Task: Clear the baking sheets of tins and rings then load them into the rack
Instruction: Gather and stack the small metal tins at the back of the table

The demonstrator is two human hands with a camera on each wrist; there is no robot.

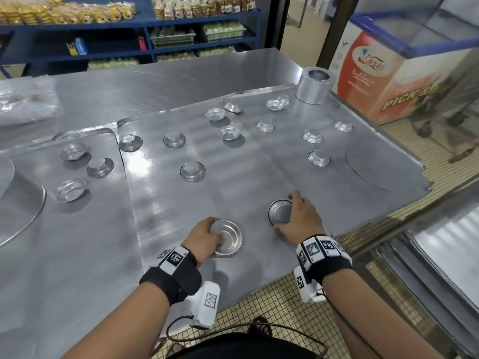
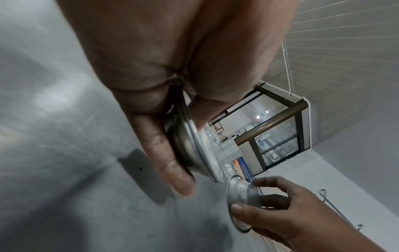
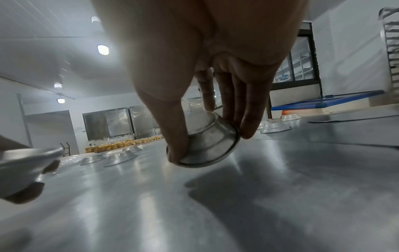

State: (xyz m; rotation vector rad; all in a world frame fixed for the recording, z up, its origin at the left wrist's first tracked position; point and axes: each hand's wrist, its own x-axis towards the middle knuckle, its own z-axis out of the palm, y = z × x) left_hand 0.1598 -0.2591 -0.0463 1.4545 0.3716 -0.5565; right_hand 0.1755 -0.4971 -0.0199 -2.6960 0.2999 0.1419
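Note:
Over the near edge of the right baking sheet (image 1: pixel 259 177), my left hand (image 1: pixel 211 235) grips a small round aluminium tin (image 1: pixel 229 238), open side up. My right hand (image 1: pixel 291 216) pinches a second tin (image 1: pixel 278 212), tilted on edge. In the right wrist view the thumb and fingers (image 3: pixel 248 122) clamp this tin (image 3: pixel 211 146) just above the sheet. In the left wrist view the left hand's tin (image 2: pixel 190 148) sits between thumb and fingers. Several more tins (image 1: pixel 192 171) lie scattered over both sheets. A tall metal ring (image 1: pixel 315 85) stands at the far right corner.
The left baking sheet (image 1: pixel 77 242) carries three tins (image 1: pixel 70 193) and a large round pan edge (image 1: pixel 26 216). A flat metal disc (image 1: pixel 368 169) lies at the right sheet's edge. A chest freezer (image 1: pixel 388 73) stands to the right. The tray rack (image 3: pixel 390 51) shows in the right wrist view.

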